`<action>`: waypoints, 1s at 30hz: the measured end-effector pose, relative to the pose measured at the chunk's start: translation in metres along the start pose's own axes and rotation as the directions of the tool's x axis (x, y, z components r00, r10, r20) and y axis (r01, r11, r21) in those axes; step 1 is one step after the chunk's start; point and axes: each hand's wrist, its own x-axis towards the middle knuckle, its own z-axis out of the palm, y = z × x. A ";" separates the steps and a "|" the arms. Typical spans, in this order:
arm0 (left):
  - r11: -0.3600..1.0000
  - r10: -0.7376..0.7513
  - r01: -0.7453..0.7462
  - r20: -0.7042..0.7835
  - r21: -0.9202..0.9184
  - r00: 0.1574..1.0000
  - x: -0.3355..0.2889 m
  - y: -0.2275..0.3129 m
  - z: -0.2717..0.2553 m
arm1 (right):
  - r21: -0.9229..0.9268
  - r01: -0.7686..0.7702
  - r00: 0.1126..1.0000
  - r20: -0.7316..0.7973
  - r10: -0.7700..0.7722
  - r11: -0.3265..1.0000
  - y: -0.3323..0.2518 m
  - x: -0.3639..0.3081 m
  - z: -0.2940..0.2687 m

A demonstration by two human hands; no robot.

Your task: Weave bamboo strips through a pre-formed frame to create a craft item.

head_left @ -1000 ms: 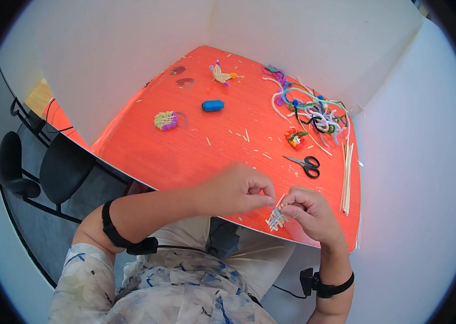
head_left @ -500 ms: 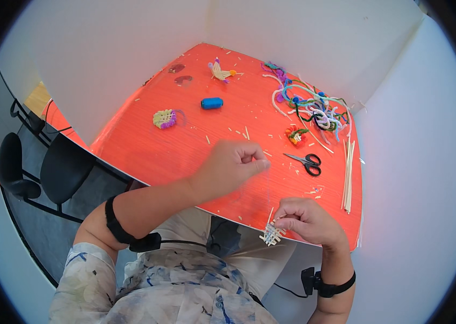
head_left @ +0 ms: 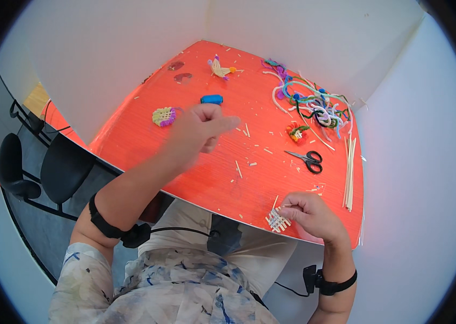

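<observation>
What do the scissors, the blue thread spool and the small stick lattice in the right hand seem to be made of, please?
Scissors: grey blades with a metallic look, probably steel; smooth black handles, likely plastic.
Blue thread spool: probably wound thread, faintly glossy, judging by its even blue cylinder; fibre unclear.
Stick lattice: pale, matte, straight pieces suggest wood or bamboo.

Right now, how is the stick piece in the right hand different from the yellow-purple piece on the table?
The stick piece is pale with bluish bits; the yellow-purple piece is pale yellow with a purple side. The stick piece has ends poking out; the yellow-purple piece has a rounded edge. The right hand grips the stick piece, while the yellow-purple piece lies on the table. Both are small.
</observation>
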 end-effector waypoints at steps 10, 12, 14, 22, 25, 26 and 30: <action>0.986 0.074 -0.093 -0.136 -0.137 0.988 -0.015 -0.005 -0.035 | 0.367 0.010 0.968 -0.238 0.083 0.930 0.005 0.000 -0.004; 0.988 0.049 -0.068 -0.133 -0.141 0.990 -0.024 -0.011 -0.039 | 0.515 0.037 0.943 -0.300 0.140 0.856 0.006 0.000 -0.004; 0.988 0.026 -0.045 -0.128 -0.145 0.991 -0.031 -0.017 -0.043 | 0.582 0.075 0.936 -0.320 0.143 0.810 0.010 0.002 -0.004; 0.989 0.052 -0.074 -0.165 -0.125 0.985 -0.042 -0.012 -0.052 | 0.602 0.106 0.931 -0.340 0.135 0.791 0.012 0.001 -0.003; 0.982 0.081 -0.110 -0.185 -0.153 0.979 -0.040 -0.006 -0.056 | 0.572 0.101 0.931 -0.343 0.125 0.814 0.010 -0.001 -0.003; 0.982 0.081 -0.110 -0.183 -0.154 0.980 -0.040 -0.005 -0.057 | 0.567 0.105 0.916 -0.374 0.142 0.817 0.009 -0.001 -0.002; 0.982 0.094 -0.129 -0.230 -0.140 0.969 -0.039 -0.001 -0.061 | 0.533 0.083 0.877 -0.441 0.192 0.842 0.006 -0.003 -0.002</action>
